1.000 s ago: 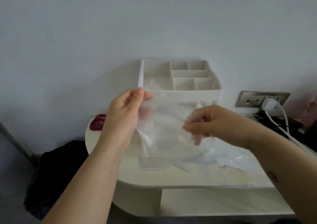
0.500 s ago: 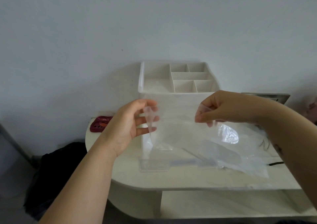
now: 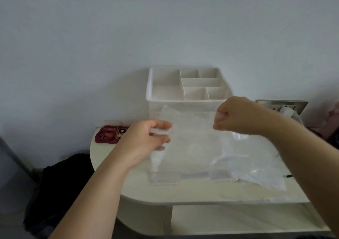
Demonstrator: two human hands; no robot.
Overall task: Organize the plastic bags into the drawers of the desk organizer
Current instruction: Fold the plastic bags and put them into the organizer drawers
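Observation:
A clear plastic bag [image 3: 190,134] is stretched between my hands in front of the white desk organizer [image 3: 185,103]. My left hand [image 3: 145,139] pinches the bag's left edge. My right hand [image 3: 236,116] grips its upper right corner in a fist. The organizer has several open compartments on top. A clear drawer [image 3: 163,178] is pulled out at its base, under the hanging bag. More clear plastic bags [image 3: 256,172] lie crumpled on the table to the right.
The organizer stands on a cream rounded table [image 3: 139,191] against a pale wall. A red patterned case [image 3: 110,134] lies at the table's back left. A wall socket with a white plug [image 3: 286,108] is at the right. A dark bundle [image 3: 60,183] sits on the floor at left.
Both hands have moved apart and lower, spreading the bag flat in front of the organizer. My right hand has closed into a fist on the corner.

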